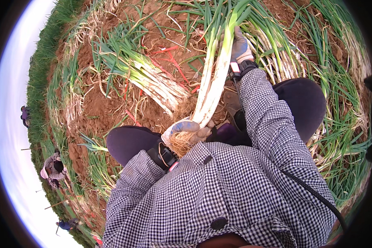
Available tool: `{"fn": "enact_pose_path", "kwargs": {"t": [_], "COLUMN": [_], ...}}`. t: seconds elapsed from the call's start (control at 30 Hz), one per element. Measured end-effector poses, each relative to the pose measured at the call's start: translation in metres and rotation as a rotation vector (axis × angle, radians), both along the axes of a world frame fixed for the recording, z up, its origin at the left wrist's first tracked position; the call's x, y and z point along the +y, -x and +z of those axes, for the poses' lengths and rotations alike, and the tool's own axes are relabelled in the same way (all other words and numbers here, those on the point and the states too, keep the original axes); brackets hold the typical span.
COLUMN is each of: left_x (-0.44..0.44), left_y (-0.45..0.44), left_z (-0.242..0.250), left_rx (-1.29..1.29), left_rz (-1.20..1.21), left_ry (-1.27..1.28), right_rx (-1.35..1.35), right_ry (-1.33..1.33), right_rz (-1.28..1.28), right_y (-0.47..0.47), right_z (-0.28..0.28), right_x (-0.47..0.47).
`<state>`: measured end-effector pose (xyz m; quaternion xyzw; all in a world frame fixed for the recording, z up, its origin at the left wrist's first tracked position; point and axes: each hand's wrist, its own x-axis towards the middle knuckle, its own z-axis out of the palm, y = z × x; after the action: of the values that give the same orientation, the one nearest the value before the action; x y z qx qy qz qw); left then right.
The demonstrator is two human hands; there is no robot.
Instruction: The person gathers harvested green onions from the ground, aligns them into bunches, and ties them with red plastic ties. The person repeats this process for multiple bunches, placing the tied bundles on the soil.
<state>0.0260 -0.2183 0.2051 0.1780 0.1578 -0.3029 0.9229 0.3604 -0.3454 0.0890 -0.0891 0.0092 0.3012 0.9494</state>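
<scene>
Both my hands wear pale work gloves with blue patches. My left hand grips a few long green onions at their root end, close to my lap. Brown roots stick out below its fingers. Higher up, my right hand is closed around the same stalks, where white turns to green; its fingers are partly hidden behind them. A bundle of green onions lies on the soil to the left, roots towards me. Beyond my right wrist rests another pile of green onions.
Red tape lies on the brown soil around the left bundle. My knees flank the work, with a shoe between them. Pulled onions line the right side. Far left, a person bends over the rows; others are farther off.
</scene>
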Motion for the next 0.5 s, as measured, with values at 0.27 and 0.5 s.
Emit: {"fn": "enact_pose_path", "kwargs": {"t": [0.27,0.5], "left_x": [0.034,0.045], "left_y": [0.004,-0.008], "left_z": [-0.002,0.029], "left_rx": [-0.018,-1.140], "left_rz": [-0.220,-0.883], "left_ry": [-0.541,-1.485], "right_rx": [-0.100,0.118], "right_ry": [0.978,0.412], "right_rz": [-0.079,0.260], "right_y": [0.016,0.051], "right_z": [-0.010,-0.030], "right_x": [-0.010,0.006]}}
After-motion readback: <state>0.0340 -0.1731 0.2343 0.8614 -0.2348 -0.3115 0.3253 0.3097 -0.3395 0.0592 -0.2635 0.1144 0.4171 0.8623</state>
